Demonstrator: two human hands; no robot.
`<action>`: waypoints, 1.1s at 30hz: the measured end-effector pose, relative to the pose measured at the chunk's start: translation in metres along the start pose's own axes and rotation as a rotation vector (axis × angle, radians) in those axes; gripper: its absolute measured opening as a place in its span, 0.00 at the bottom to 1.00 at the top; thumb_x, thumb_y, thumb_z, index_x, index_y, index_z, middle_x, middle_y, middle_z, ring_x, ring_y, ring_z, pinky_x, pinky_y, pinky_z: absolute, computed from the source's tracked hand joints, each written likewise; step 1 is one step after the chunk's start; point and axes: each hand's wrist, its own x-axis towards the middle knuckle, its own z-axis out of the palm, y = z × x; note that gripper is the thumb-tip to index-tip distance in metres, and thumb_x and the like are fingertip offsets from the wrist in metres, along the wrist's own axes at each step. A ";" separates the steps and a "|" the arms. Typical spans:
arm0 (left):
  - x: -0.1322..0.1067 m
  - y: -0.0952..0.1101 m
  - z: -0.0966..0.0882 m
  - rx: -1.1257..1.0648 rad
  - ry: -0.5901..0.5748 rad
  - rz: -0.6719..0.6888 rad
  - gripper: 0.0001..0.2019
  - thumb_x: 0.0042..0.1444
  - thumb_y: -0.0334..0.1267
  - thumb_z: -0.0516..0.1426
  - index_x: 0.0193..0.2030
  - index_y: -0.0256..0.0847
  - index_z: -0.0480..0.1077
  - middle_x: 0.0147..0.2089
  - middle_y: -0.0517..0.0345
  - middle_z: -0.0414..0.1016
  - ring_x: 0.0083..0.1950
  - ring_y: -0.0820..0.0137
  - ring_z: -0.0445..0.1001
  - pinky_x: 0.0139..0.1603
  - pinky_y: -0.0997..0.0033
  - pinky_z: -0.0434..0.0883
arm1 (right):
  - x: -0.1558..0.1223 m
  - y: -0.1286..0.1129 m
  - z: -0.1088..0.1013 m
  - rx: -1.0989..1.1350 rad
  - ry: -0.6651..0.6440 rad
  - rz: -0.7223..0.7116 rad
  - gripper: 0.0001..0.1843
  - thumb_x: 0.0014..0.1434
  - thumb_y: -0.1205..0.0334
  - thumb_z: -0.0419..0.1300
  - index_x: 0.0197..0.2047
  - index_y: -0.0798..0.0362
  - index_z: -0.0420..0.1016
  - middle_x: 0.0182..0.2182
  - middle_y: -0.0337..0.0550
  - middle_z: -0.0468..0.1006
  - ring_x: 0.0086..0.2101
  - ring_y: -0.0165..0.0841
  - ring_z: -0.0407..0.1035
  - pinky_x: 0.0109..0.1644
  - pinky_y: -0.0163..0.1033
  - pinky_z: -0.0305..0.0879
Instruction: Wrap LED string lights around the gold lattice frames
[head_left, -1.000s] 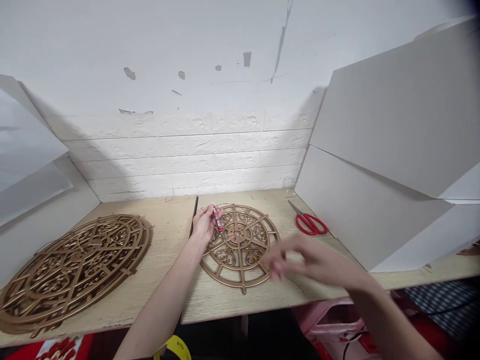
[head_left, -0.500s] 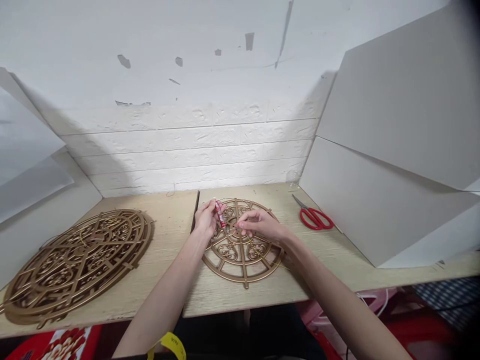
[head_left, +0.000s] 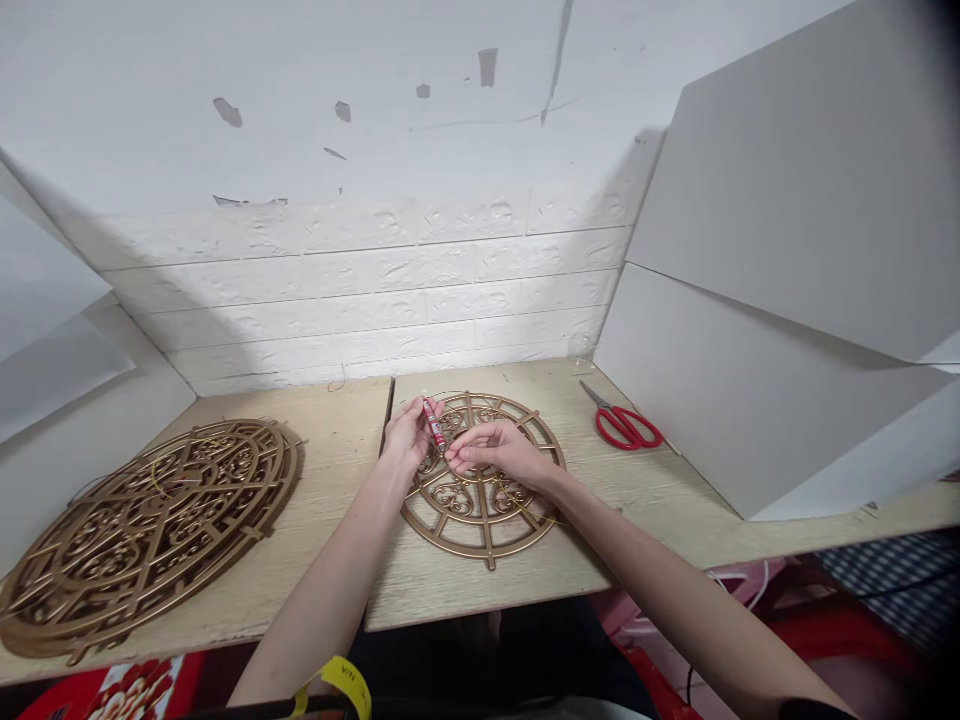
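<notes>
- Gold cut-out wheels (head_left: 150, 520) lie in a flat pile at the far left of the wooden table (head_left: 337, 585).
- My left hand (head_left: 409, 437) is closed on a little red tube (head_left: 433, 424). I hold it on a slant between my thumb and fingers.
- The red tube is just above the top-left part of a single gold wheel (head_left: 480, 518). That one lies flat on the table right in front of me.
- My right hand (head_left: 495, 452) is over the middle of the single gold wheel. The fingers are curled in, with the tips pinched close to the low end of the tube. I cannot tell if they hold anything.
- Red scissors (head_left: 626, 428) lie on the table to the right, well apart from my hands.
- White boards (head_left: 750, 420) lean at the far right.
</notes>
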 end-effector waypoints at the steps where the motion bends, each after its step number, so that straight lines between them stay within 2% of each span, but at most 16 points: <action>1: 0.000 0.000 0.000 -0.001 -0.008 0.001 0.11 0.56 0.21 0.52 0.25 0.33 0.67 0.25 0.56 0.71 0.28 0.75 0.74 0.39 0.75 0.74 | 0.000 0.000 0.000 -0.005 0.008 -0.004 0.17 0.44 0.54 0.70 0.35 0.57 0.80 0.31 0.44 0.81 0.31 0.31 0.75 0.41 0.40 0.73; 6: 0.001 -0.002 -0.002 -0.011 -0.053 0.008 0.11 0.56 0.23 0.53 0.24 0.33 0.68 0.24 0.55 0.70 0.27 0.74 0.74 0.38 0.74 0.74 | 0.002 0.006 0.001 -0.071 0.011 -0.018 0.19 0.46 0.51 0.68 0.36 0.57 0.78 0.27 0.43 0.80 0.27 0.30 0.74 0.34 0.38 0.72; 10: 0.003 -0.002 -0.004 -0.001 -0.056 0.005 0.11 0.57 0.23 0.52 0.24 0.33 0.67 0.24 0.55 0.71 0.27 0.75 0.74 0.37 0.77 0.73 | 0.000 0.010 0.004 -0.254 0.010 -0.058 0.17 0.51 0.49 0.64 0.33 0.57 0.76 0.25 0.42 0.78 0.24 0.30 0.72 0.30 0.36 0.70; 16: 0.002 -0.007 -0.003 0.011 -0.062 0.021 0.12 0.57 0.22 0.52 0.23 0.33 0.68 0.23 0.56 0.70 0.27 0.76 0.73 0.40 0.74 0.74 | -0.005 0.006 0.006 -0.701 0.053 -0.242 0.13 0.59 0.55 0.59 0.31 0.55 0.76 0.24 0.41 0.77 0.26 0.30 0.70 0.32 0.33 0.64; 22: -0.002 -0.011 -0.001 -0.003 -0.045 0.045 0.11 0.56 0.22 0.53 0.23 0.32 0.68 0.23 0.55 0.70 0.27 0.75 0.73 0.40 0.73 0.74 | -0.006 0.007 0.004 -0.953 0.104 -0.342 0.09 0.60 0.60 0.57 0.33 0.55 0.76 0.28 0.42 0.79 0.28 0.30 0.70 0.34 0.33 0.61; 27: -0.004 -0.009 0.001 -0.009 -0.052 0.080 0.11 0.56 0.22 0.52 0.24 0.32 0.69 0.24 0.54 0.70 0.27 0.74 0.73 0.37 0.72 0.74 | -0.005 0.010 0.003 -0.996 0.182 -0.385 0.09 0.61 0.61 0.57 0.33 0.55 0.75 0.28 0.43 0.79 0.29 0.31 0.70 0.36 0.34 0.61; 33: -0.006 -0.012 0.001 -0.003 -0.048 0.097 0.11 0.56 0.23 0.53 0.23 0.33 0.68 0.24 0.56 0.71 0.27 0.74 0.74 0.38 0.73 0.74 | -0.005 0.009 0.003 -0.948 0.209 -0.378 0.08 0.60 0.60 0.59 0.34 0.54 0.76 0.28 0.42 0.79 0.29 0.32 0.71 0.35 0.35 0.63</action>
